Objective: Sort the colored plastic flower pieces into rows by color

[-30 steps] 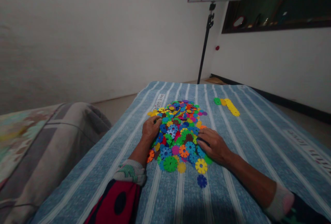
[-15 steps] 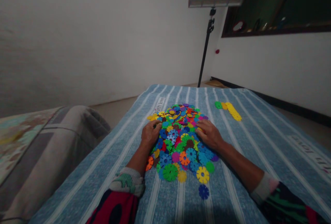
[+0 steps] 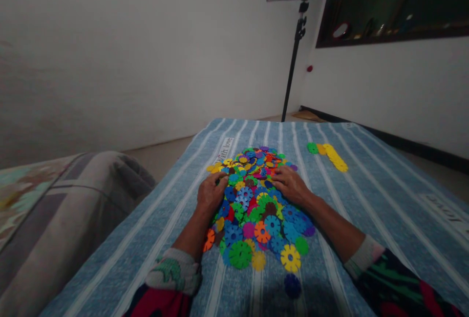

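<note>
A heaped pile of flat, notched plastic snowflake discs [image 3: 252, 204] in many colours lies on the striped cloth [image 3: 176, 219]. At the pile's left edge rests my left hand [image 3: 211, 192], its fingers bent, with a gap between thumb and forefinger; its fingertips are partly hidden. My right hand [image 3: 292, 186] lies over the right side, fingers stretched in among the discs and apart. Neither hand shows a disc gripped in it. Closest to me, a dark blue disc [image 3: 292, 285] sits apart from the heap, just below a yellow disc [image 3: 290, 258].
Beyond my right hand, a joined row of yellow discs [image 3: 336, 158] lies with an orange and a green disc [image 3: 312, 148] at its end. A black stand [image 3: 292, 68] with a light panel rises behind the table. A grey-draped, rounded piece [image 3: 110, 195] stands at the left.
My right hand has shifted slightly left over the pile. The left hand stays at the pile's edge. The whole view has tilted a little, and the near discs appear lower.
</note>
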